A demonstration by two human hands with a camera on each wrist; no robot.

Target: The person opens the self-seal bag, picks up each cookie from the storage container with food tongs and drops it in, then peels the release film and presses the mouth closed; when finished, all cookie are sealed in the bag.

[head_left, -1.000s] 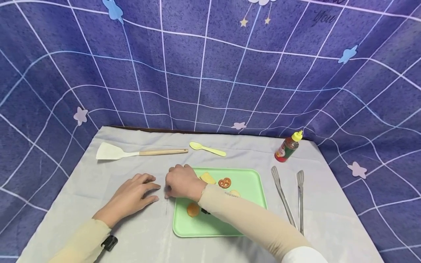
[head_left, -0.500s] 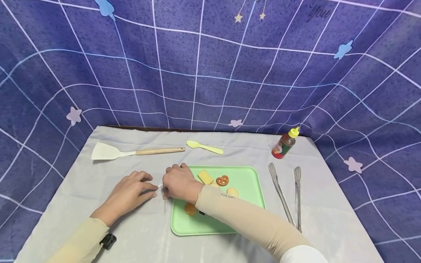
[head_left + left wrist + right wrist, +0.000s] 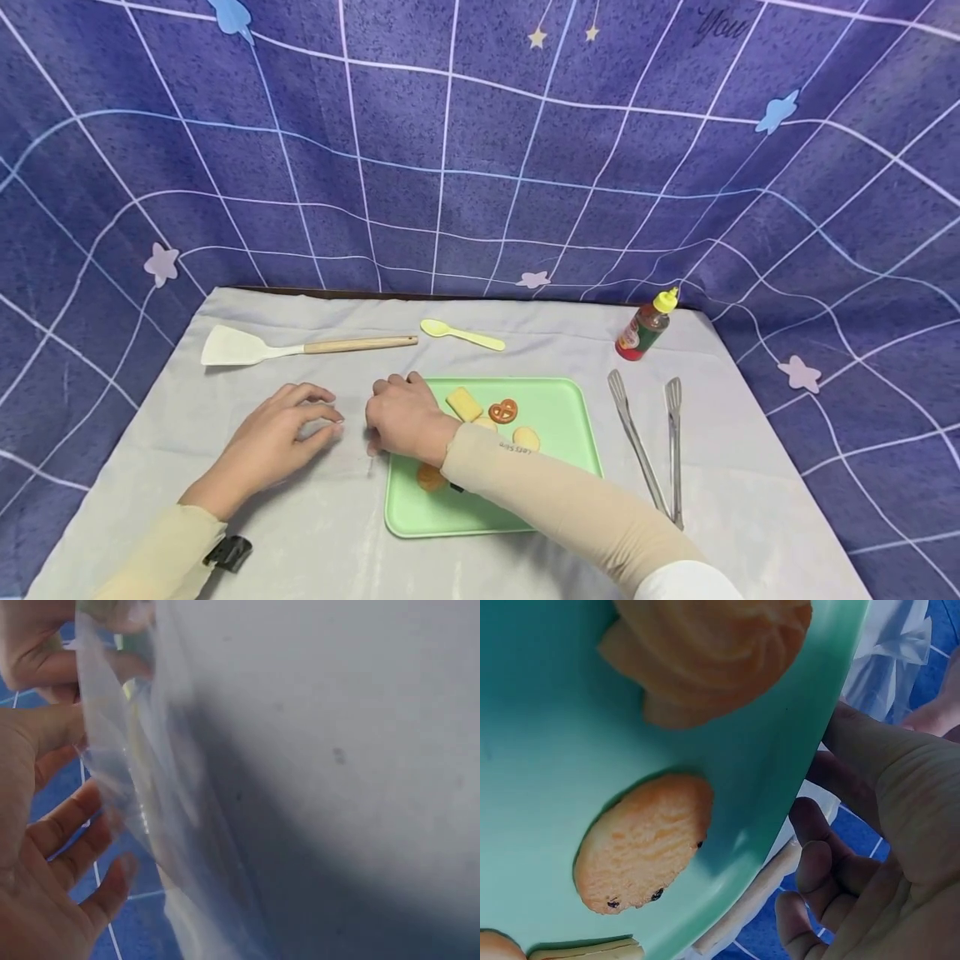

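Observation:
A clear plastic bag [image 3: 195, 787] spans my two hands; in the head view it barely shows against the cloth. My left hand [image 3: 266, 446] pinches its edge between thumb and index finger, the other fingers spread loosely. Over the left rim of the green tray [image 3: 450, 521], my right hand [image 3: 405, 417] has its fingers curled down and grips the bag, though its fingertips are mostly hidden. On the tray lie a pretzel [image 3: 503, 411], a yellow rectangular biscuit [image 3: 464, 404], pale round cookies [image 3: 527, 438] and a swirled orange-brown cookie [image 3: 431, 477]. My right forearm hides part of the tray.
A white spatula with a wooden handle [image 3: 360, 344] and a yellow spoon [image 3: 462, 334] lie along the back. Right of the tray are metal tongs [image 3: 637, 442] and a red sauce bottle [image 3: 643, 327] with a yellow cap. A blue gridded curtain [image 3: 480, 150] hangs behind.
My left hand has drawn left, away from the right hand, and its thumb and index tips have come closer together. The right hand stays by the tray's left rim. The view has shifted slightly.

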